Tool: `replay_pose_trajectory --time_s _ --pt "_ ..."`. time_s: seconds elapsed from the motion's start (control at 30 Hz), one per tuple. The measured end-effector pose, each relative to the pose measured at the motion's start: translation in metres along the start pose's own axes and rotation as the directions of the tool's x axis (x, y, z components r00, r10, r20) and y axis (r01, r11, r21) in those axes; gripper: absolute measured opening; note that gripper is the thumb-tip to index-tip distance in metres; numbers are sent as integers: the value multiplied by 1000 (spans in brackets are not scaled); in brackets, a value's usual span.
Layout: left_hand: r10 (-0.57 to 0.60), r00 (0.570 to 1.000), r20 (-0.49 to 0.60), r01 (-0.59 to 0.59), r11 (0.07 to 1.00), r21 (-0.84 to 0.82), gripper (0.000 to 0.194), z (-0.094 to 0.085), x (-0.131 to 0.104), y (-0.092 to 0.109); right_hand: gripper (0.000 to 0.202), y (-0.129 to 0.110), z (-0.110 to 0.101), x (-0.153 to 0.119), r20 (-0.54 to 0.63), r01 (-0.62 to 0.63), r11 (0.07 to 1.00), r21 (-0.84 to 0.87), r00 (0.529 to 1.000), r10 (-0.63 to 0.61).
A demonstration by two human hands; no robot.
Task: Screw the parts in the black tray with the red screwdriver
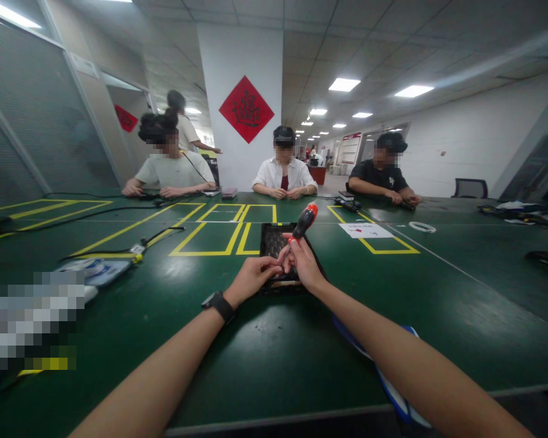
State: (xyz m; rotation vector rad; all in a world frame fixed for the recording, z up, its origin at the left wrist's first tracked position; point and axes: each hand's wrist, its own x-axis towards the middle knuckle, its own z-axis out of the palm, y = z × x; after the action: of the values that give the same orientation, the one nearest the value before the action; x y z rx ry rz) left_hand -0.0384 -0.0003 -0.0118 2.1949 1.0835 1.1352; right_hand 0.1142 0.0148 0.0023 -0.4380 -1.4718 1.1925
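Observation:
A screwdriver with a black and red handle is in my right hand, its handle up and leaning right. The thin shaft points down and left toward the fingertips of my left hand. Those fingertips are pinched together beside the shaft's lower end; whatever is between them is too small to make out. Both hands are over a black tray on the green table. My hands cover much of its inside, where a dark textured surface shows.
Yellow tape outlines mark the green table. A white paper sheet and a white cable coil lie to the right. At left is a blue-white packet with a black cable. Several people sit across the table.

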Motion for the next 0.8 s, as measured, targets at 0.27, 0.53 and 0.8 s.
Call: replay_pose_trajectory --time_s 0.27,0.53,0.8 --pt "-15 999 -44 17 999 38 25 -1 1 -1 34 0 1 -1 -4 33 999 -27 999 -33" --pt "4 1000 -18 -4 1000 28 27 -2 0 4 33 0 0 0 12 22 1000 -14 1000 -22" --pt "31 999 9 -31 997 67 28 -3 1 -2 33 2 0 1 22 -14 1000 19 1000 13"
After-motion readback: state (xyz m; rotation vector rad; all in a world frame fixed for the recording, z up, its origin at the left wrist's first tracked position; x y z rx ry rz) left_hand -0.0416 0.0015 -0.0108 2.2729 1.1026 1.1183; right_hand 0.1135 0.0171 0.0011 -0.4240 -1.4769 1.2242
